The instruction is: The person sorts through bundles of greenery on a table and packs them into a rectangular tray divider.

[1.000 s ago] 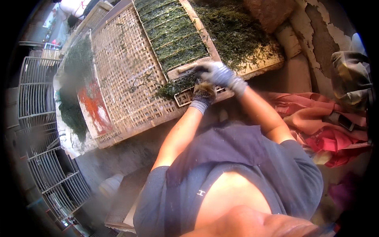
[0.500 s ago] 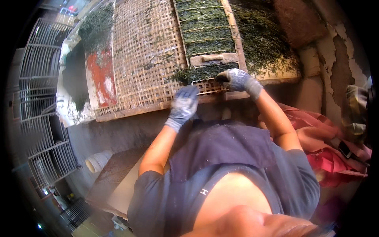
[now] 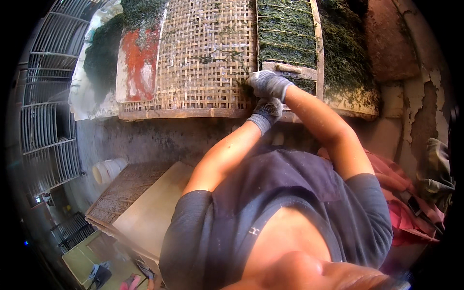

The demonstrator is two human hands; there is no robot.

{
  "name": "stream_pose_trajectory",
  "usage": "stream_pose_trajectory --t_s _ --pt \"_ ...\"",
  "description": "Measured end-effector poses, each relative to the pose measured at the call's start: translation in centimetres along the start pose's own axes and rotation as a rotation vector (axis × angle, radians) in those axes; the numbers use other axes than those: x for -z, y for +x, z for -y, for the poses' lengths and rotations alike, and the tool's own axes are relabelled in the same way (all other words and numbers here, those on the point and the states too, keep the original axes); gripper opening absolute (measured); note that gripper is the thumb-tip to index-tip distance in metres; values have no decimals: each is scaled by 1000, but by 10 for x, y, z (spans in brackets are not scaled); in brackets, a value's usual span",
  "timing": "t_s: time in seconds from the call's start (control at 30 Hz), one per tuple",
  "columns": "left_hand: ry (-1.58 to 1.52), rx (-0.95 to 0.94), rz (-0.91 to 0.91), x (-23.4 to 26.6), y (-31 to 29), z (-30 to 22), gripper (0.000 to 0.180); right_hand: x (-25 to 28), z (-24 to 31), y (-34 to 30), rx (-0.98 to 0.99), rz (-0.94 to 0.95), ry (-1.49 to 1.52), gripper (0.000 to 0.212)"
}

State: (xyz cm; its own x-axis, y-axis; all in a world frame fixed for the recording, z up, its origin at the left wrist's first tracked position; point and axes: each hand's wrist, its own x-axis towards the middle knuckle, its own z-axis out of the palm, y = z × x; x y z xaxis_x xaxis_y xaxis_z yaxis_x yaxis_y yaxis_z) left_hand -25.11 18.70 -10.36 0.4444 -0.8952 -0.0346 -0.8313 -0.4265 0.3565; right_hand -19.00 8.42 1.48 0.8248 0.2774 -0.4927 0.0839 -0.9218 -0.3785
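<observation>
Both my hands wear grey-white knit gloves and meet at the lower left corner of a narrow wooden frame (image 3: 319, 43). My right hand (image 3: 268, 84) is on top, its fingers curled toward the woven bamboo mat (image 3: 208, 58). A little dark green, seaweed-like shred (image 3: 244, 87) shows at its fingertips; whether it is gripped is unclear. Just beneath, my left hand (image 3: 269, 110) sits close against it, its fingers hidden. Thin crosswise strips divide the green shreds (image 3: 285, 34) inside the frame. A flat wooden block with a raised grip (image 3: 302, 71) lies across the frame's near part.
More green shreds (image 3: 343, 53) are heaped at the right. Left of the mat is a red-and-white worn board (image 3: 137, 63). A metal rack (image 3: 48, 111) stands far left. Near the lower left are a pale round container (image 3: 107, 170) and a brown box-like surface (image 3: 130, 193). Pink cloth (image 3: 401, 212) hangs at right.
My right hand has moved left across the frame's near end, over my left hand. My left hand has shifted right and is now tucked beneath it. The whole view has swung slightly.
</observation>
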Motion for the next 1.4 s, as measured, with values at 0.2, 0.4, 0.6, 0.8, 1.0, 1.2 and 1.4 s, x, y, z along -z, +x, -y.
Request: stream_pose_trajectory --t_s 0.2,0.4,0.6,0.8,1.0,1.2,1.4 --pt "221 -42 393 61 2 -14 44 -13 -48 -81 138 -312 565 46" --pt "287 -88 -104 29 -9 -3 47 3 -31 -169 -347 -370 278 45" --pt "174 -306 18 78 -19 -16 63 -66 -53 -135 -326 -773 153 19" --pt "434 -208 3 74 -17 24 66 -132 -100 -167 -196 -725 -203 61" --pt "182 -286 -204 87 -19 22 55 -58 -47 -170 -160 -824 599 41" --pt "177 -268 -190 79 -20 32 49 -55 -69 -117 -154 -997 439 41" --pt "-20 -407 -316 108 -32 26 48 -47 -92 -97 -322 -935 -59 28"
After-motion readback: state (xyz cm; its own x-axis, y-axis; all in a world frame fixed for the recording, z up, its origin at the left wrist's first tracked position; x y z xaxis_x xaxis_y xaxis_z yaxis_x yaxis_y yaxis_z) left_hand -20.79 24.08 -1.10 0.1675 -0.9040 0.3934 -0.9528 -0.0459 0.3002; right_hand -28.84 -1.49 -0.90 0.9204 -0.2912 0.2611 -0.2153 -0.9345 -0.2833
